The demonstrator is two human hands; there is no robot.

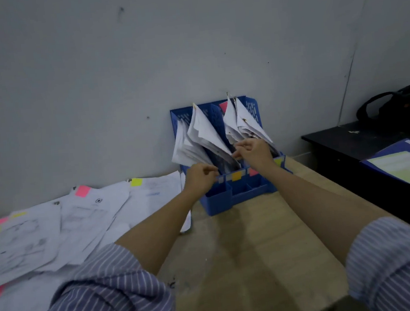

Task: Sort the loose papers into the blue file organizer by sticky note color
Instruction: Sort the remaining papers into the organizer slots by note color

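Hands (pixel 225 166) blurred, grip on papers (pixel 204 132) unclear

We're seeing two bare forearms, each out of a rolled-up sleeve: left sleeve (pixel 107 297) lower left, right sleeve (pixel 396 259) lower right, both blue-grey cloth with thin white pinstripes, bunched in folds at the elbows.

Both bare forearms stretch forward from rolled striped sleeves. The left hand (pixel 199 178) is curled with fingers pinched together; the right hand (pixel 251 151), slightly further out, pinches with fingertips pointing left.
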